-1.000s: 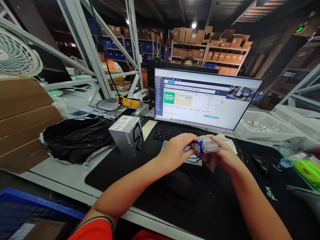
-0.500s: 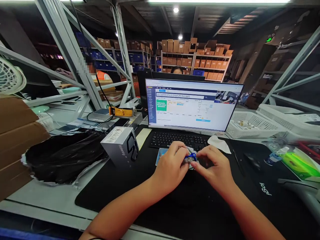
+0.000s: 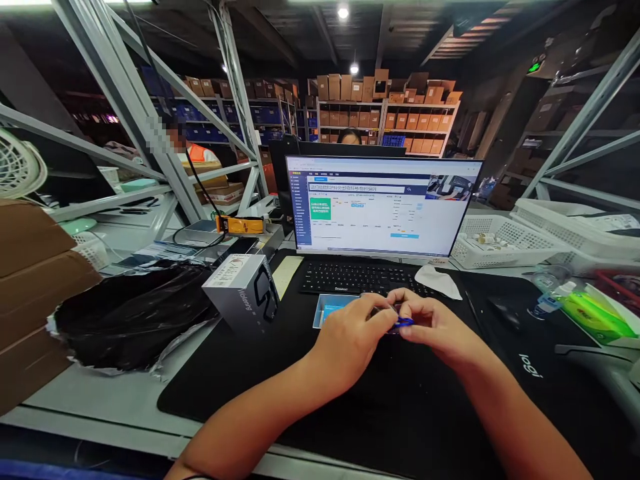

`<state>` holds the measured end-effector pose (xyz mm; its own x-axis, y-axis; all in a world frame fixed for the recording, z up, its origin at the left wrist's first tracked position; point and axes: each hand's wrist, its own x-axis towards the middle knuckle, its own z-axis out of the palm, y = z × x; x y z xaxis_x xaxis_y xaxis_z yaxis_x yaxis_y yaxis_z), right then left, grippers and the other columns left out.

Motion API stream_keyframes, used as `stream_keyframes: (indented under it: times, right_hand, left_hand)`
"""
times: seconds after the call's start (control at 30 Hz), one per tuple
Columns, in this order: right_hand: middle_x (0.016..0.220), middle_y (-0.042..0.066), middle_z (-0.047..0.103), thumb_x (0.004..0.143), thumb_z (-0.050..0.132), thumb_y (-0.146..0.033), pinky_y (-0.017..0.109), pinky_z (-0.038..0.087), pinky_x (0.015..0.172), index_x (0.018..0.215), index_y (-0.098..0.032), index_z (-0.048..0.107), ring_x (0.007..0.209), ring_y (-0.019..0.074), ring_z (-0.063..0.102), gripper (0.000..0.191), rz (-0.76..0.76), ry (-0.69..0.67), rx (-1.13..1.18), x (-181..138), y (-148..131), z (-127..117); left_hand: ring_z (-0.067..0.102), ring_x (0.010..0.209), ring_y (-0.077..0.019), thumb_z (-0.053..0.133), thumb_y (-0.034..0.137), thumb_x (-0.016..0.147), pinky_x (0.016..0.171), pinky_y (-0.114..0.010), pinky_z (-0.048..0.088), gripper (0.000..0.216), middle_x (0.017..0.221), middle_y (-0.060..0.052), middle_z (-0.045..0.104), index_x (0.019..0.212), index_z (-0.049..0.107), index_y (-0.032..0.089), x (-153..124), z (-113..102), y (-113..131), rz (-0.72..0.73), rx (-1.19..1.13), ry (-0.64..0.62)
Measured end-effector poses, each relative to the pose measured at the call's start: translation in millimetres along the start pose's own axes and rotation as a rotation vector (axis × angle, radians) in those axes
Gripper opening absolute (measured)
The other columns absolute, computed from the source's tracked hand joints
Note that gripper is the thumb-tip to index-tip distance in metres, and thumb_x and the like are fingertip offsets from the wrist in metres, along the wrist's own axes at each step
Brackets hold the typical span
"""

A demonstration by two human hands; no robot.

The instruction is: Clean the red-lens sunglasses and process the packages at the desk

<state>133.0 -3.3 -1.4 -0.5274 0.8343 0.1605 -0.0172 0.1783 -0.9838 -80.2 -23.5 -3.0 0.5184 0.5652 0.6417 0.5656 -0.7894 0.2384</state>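
Observation:
My left hand [image 3: 353, 337] and my right hand [image 3: 434, 327] meet over the black desk mat [image 3: 240, 393], just in front of the keyboard [image 3: 360, 277]. Both are closed with pinched fingers on a small grey drawstring pouch, of which only the blue cord [image 3: 404, 322] shows between the fingertips. A light blue card [image 3: 327, 312] lies on the mat right behind my left hand. The monitor [image 3: 380, 207] stands behind the keyboard.
A grey product box [image 3: 243, 293] stands left of my hands, beside a crumpled black plastic bag [image 3: 130, 317] and brown cartons [image 3: 30, 293]. White perforated baskets [image 3: 500, 240] sit at the right, with a mouse [image 3: 503, 312] and a green bottle [image 3: 593, 313]. People sit beyond the monitor and shelving.
The pouch showed plainly between my hands a second ago; now my fingers cover nearly all of it. My hands sank closer to the mat, and the view tilted up.

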Motion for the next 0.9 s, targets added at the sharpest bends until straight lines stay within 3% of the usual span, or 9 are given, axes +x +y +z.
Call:
stream_keyframes:
  times: [0.1, 0.23, 0.3, 0.37, 0.5, 0.67, 0.77, 0.83, 0.9]
  right_hand:
    - [0.113, 0.006, 0.055, 0.076, 0.076, -0.041, 0.037, 0.047, 0.087, 0.067, -0.02, 0.059, 0.099, 0.0209, 0.056, 0.029, -0.041, 0.197, -0.126, 2, 2, 3]
    - [0.108, 0.007, 0.058, 0.078, 0.067, -0.021, 0.039, 0.048, 0.089, 0.073, -0.023, 0.057, 0.102, 0.0226, 0.058, 0.012, -0.408, 0.573, -0.687, 2, 6, 11]
    - [0.107, 0.007, 0.06, 0.076, 0.064, -0.013, 0.039, 0.05, 0.086, 0.077, -0.024, 0.056, 0.1, 0.0228, 0.06, 0.013, -0.561, 0.662, -0.956, 3, 7, 13]
    - [0.107, 0.007, 0.062, 0.075, 0.062, -0.01, 0.039, 0.051, 0.084, 0.081, -0.024, 0.056, 0.098, 0.0234, 0.062, 0.016, -0.608, 0.71, -1.099, 4, 7, 13]
    - [0.115, 0.01, 0.063, 0.071, 0.06, -0.009, 0.046, 0.052, 0.089, 0.096, -0.022, 0.054, 0.105, 0.0283, 0.062, 0.029, -0.504, 0.757, -1.201, 1, 7, 16]
    - [0.13, 0.012, 0.058, 0.064, 0.049, 0.001, 0.045, 0.052, 0.099, 0.12, -0.02, 0.047, 0.123, 0.0276, 0.056, 0.06, -0.358, 0.435, -1.132, -4, 13, 19]
    - [0.123, 0.013, 0.062, 0.065, 0.043, 0.006, 0.048, 0.053, 0.097, 0.114, -0.019, 0.051, 0.114, 0.0284, 0.061, 0.056, -0.329, 0.612, -1.209, -1, 11, 5]
    - [0.117, 0.013, 0.064, 0.069, 0.044, 0.005, 0.052, 0.053, 0.095, 0.109, -0.019, 0.056, 0.108, 0.0302, 0.063, 0.048, -0.315, 0.731, -1.281, 1, 6, -7]
    - [0.117, 0.013, 0.064, 0.078, 0.049, 0.0, 0.053, 0.052, 0.097, 0.105, -0.02, 0.06, 0.111, 0.0308, 0.063, 0.035, -0.359, 0.728, -1.27, 0, 0, -13]
  left_hand:
    - [0.067, 0.093, -0.0169, 0.046, 0.015, 0.099, 0.072, -0.025, 0.055, 0.023, 0.115, -0.006, 0.065, 0.112, 0.062, 0.025, 1, 3, -3, 0.03, 0.096, 0.006]
    - [0.065, 0.086, -0.0163, 0.045, 0.017, 0.101, 0.067, -0.025, 0.054, 0.027, 0.113, -0.006, 0.063, 0.117, 0.064, 0.027, 3, 4, -6, 0.033, 0.177, -0.042]
    - [0.066, 0.086, -0.0168, 0.048, 0.015, 0.099, 0.067, -0.025, 0.056, 0.029, 0.113, -0.006, 0.062, 0.121, 0.064, 0.027, 3, 5, -5, -0.001, 0.221, -0.098]
    - [0.066, 0.086, -0.0172, 0.049, 0.012, 0.098, 0.066, -0.025, 0.057, 0.035, 0.114, -0.007, 0.061, 0.127, 0.061, 0.028, 2, 9, -2, -0.043, 0.28, -0.142]
    - [0.068, 0.085, -0.0184, 0.049, 0.012, 0.099, 0.063, -0.026, 0.058, 0.042, 0.114, -0.008, 0.059, 0.138, 0.054, 0.029, 0, 19, 3, -0.053, 0.421, -0.148]
    - [0.068, 0.079, -0.0186, 0.051, 0.008, 0.094, 0.059, -0.025, 0.057, 0.074, 0.106, -0.005, 0.058, 0.159, 0.019, 0.027, 2, 17, -5, -0.166, 0.485, -0.119]
    - [0.069, 0.081, -0.0192, 0.056, 0.011, 0.091, 0.067, -0.028, 0.058, 0.088, 0.109, -0.006, 0.059, 0.16, 0.002, 0.024, 2, 8, -17, -0.244, 0.365, 0.009]
    - [0.069, 0.087, -0.0193, 0.058, 0.012, 0.09, 0.076, -0.029, 0.059, 0.086, 0.114, -0.007, 0.06, 0.158, 0.009, 0.027, 0, 7, -23, -0.248, 0.257, 0.103]
    - [0.068, 0.091, -0.0189, 0.062, 0.013, 0.09, 0.081, -0.03, 0.058, 0.079, 0.114, -0.006, 0.061, 0.155, 0.02, 0.028, -1, 8, -27, -0.241, 0.151, 0.17]
